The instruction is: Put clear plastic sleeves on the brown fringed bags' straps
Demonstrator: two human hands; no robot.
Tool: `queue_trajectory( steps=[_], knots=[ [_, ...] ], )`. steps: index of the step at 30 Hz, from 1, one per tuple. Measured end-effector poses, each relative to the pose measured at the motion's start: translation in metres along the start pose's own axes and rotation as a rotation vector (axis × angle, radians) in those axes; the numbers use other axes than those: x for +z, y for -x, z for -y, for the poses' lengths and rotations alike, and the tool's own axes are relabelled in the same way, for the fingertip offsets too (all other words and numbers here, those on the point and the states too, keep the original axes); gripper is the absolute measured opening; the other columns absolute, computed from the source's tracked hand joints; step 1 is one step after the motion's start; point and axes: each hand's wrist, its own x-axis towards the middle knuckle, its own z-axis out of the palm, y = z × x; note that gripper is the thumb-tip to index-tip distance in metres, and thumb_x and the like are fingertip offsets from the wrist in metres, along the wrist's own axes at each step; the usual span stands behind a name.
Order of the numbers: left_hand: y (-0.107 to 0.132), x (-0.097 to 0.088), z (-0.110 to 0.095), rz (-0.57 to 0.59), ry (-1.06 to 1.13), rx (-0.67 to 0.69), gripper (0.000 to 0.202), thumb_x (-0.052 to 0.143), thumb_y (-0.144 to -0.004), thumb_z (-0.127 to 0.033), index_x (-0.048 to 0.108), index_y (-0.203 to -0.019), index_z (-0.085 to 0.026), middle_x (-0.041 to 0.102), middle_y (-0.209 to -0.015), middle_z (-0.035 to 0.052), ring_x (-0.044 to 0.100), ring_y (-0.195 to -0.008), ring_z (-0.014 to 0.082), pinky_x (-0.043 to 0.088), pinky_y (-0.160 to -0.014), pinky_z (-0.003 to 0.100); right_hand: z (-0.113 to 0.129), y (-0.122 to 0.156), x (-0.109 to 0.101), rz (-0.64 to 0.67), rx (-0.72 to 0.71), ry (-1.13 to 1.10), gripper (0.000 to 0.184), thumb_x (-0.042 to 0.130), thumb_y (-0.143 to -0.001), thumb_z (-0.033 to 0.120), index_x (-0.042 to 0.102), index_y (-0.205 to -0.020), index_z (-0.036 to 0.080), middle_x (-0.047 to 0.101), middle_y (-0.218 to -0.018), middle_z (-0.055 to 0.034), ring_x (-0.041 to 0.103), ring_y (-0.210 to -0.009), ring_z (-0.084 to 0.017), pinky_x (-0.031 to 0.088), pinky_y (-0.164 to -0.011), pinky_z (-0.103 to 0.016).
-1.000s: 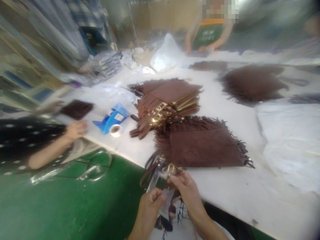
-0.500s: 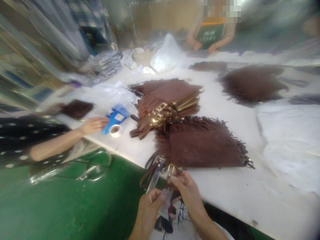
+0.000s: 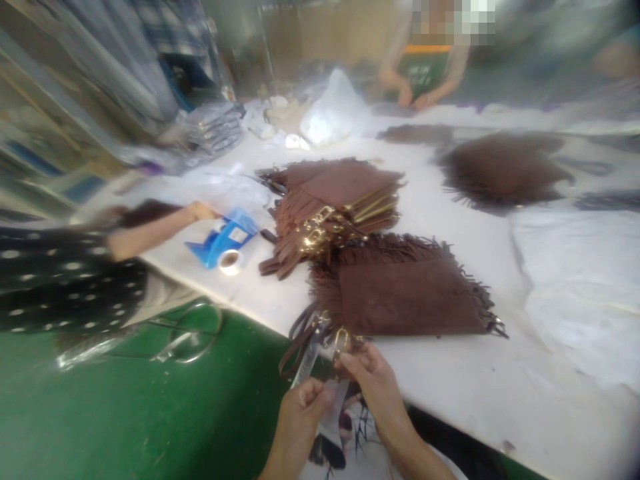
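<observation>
A brown fringed bag (image 3: pixel 410 300) lies flat at the table's edge in front of me, its flap side up. From its left end hang a brown strap (image 3: pixel 296 347) and a gold clasp (image 3: pixel 341 340). My right hand (image 3: pixel 380 390) is closed in a pinch on the strap end just below the clasp. Lower and to the left, my left hand (image 3: pixel 296 423) pinches a thin translucent plastic piece (image 3: pixel 332 408) between thumb and fingers. Where this piece meets the strap is partly hidden by my fingers.
Behind the bag is a stack of similar brown bags (image 3: pixel 345 183) with gold clasps. A blue tape dispenser (image 3: pixel 225 237) stands to the left, near a co-worker's arm (image 3: pixel 150 233). White sheeting (image 3: pixel 575 293) lies right; another person (image 3: pixel 425 73) works across the table.
The co-worker's hand at left has moved off the tape dispenser, up and back toward the white plastic. My left hand and the translucent piece have shifted slightly; my right hand keeps its place.
</observation>
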Motion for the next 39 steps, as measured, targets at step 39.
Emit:
queue_trajectory(
  steps=[39],
  knots=[
    [0.000,-0.008,-0.006,0.046,0.066,-0.011,0.037,0.066,-0.077,-0.050,0.063,-0.072,-0.013,0.067,-0.065,0.0035,0.057,-0.060,0.0161,0.043,-0.058,0.025,0.000,-0.005,-0.004,-0.031,0.042,-0.040,0.042,0.075,-0.069,0.049,0.058,-0.092,0.019,0.073,-0.075,-0.0047,0.066,-0.063,-0.018,0.048,-0.056,-0.025]
  ],
)
